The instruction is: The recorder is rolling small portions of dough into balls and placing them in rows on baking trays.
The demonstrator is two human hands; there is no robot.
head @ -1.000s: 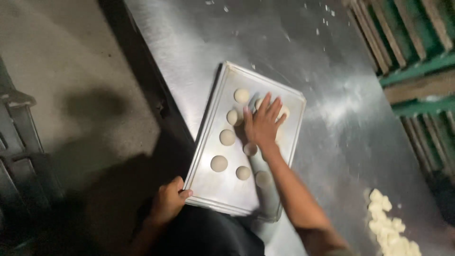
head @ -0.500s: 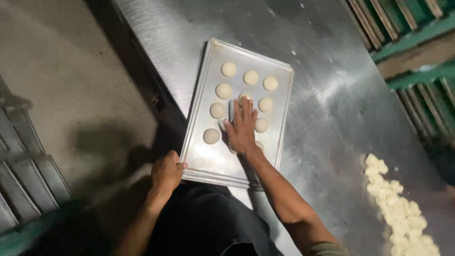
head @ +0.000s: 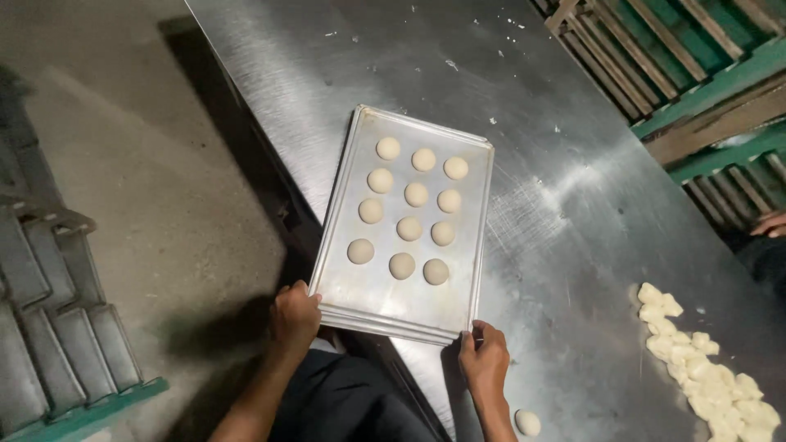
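Both hands, left (head: 295,315) and right (head: 485,358), are gripping the tray (head: 372,299), fingers closed on its near corners; twelve dough balls (head: 409,228) are sitting beyond them, with loose dough (head: 708,368) waiting right of the right fingers.

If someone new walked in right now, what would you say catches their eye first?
Probably the metal tray with twelve round dough balls in neat rows, mid-table, gripped at its near corners by the left hand and right hand. Next, the pile of cut dough pieces on the steel table, far right.

steel table (head: 573,205), concrete floor (head: 123,164)
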